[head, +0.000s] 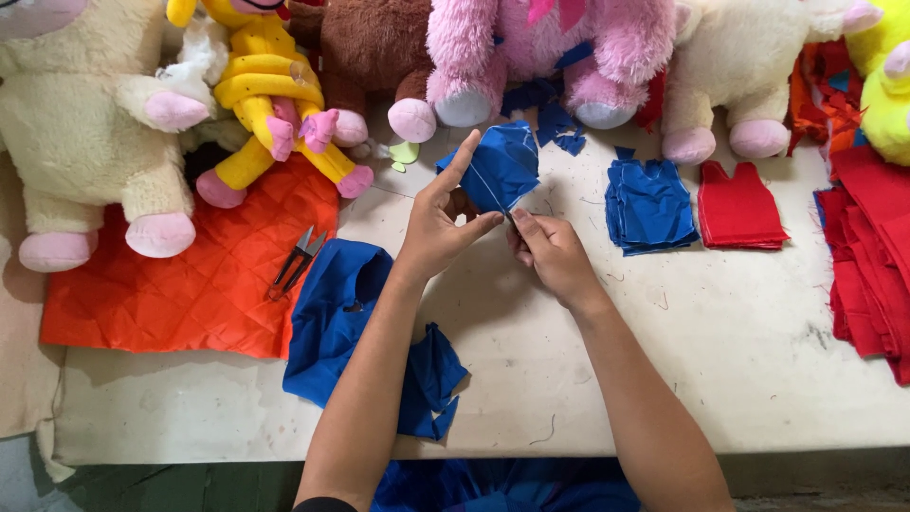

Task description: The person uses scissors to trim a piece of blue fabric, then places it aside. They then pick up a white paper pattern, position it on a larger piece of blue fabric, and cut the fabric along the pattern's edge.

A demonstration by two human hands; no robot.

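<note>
While both hands (436, 228) (555, 254) pinch blue cloth (500, 166); thread snips (297, 261) lie nearby.

Single head-worn view, looking steeply down onto a pale table (720, 360) from close above — forearms entering from the bottom edge, hands at upper centre. Facing a row of plush toys (531, 47) along the top edge — near edge of table low in frame.

Bare tabletop (720, 360) open right of the forearms. Plush toys (531, 57) wall the far edge; blue cloth pile (332, 322) and thread snips (297, 261) crowd the left; red fabric stack (872, 265) blocks the far right.
</note>
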